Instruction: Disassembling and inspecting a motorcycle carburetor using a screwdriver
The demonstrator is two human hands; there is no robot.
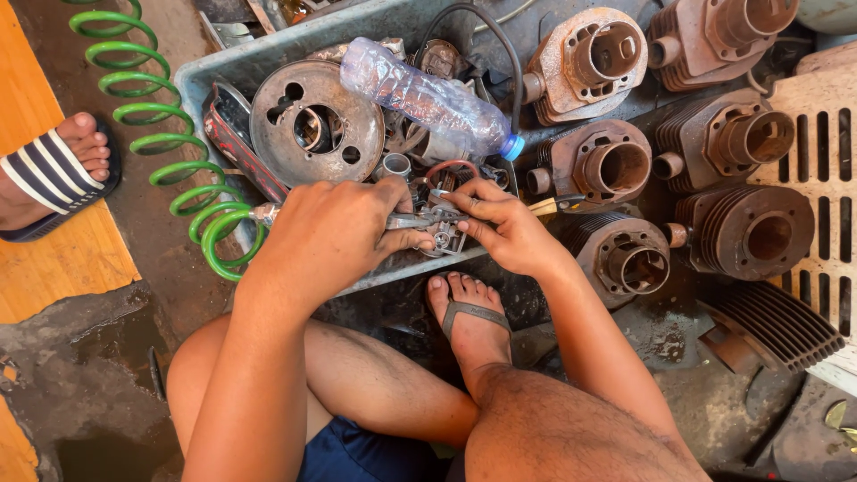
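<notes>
Grey tray (223,67) holds a round rusty plate (317,122) at 11 o'clock and a clear plastic bottle (420,94) at 1 o'clock. Left grip (335,234) clamped on pliers (406,220); right grip (504,228) clamped on small metal part (444,230), at tray's 6 o'clock edge.

Both hands, left hand (326,234) and right hand (507,228), meet on a small metal part (439,225) over the tray (234,67) front edge, disc (316,122) and bottle (427,98) inside behind them, engine cylinders (687,161) right, coiled hose (165,147) left.
</notes>
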